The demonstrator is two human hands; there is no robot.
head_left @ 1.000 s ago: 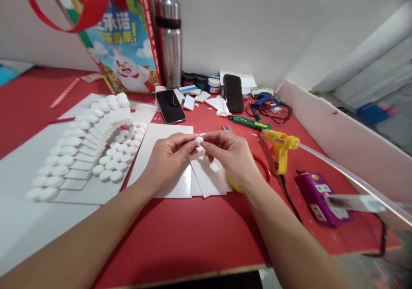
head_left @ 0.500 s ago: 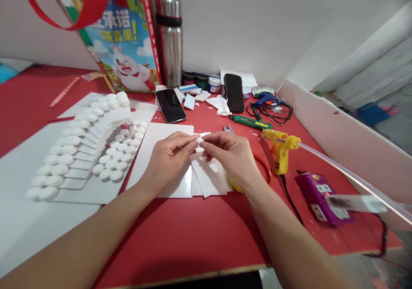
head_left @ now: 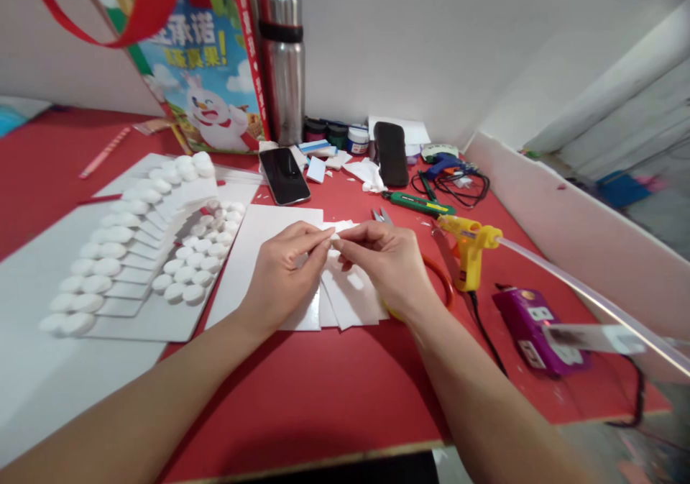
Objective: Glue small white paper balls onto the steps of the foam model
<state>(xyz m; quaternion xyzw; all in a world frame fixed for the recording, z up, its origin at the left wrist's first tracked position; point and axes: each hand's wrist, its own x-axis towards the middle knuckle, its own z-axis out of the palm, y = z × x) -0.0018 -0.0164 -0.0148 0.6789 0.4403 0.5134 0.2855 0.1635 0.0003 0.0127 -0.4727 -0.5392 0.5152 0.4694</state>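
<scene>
My left hand [head_left: 285, 272] and my right hand [head_left: 387, 262] meet over the middle of the table, fingertips together. Between them is a small white lump [head_left: 335, 240], mostly covered by the fingers, its material unclear. Each hand is closed in a pinch on it. Beneath lie several white card pieces [head_left: 353, 304] and a larger white sheet [head_left: 242, 254]. To the left stands a white stepped model [head_left: 134, 275], its steps edged with white oval discs [head_left: 100, 267]. Scissors [head_left: 382, 216] lie partly hidden behind my right hand.
A yellow glue gun [head_left: 468, 250] with a long clear stick is at the right, near a purple box [head_left: 539, 333]. Behind are a green cutter [head_left: 417, 203], two phones [head_left: 284, 176], paint jars [head_left: 357, 140], a steel flask [head_left: 283, 74] and a colourful bag [head_left: 210, 88].
Less of the white lump shows between my fingertips now, as the left fingers have shifted slightly on it. The view has moved very slightly; the things on the table stay put.
</scene>
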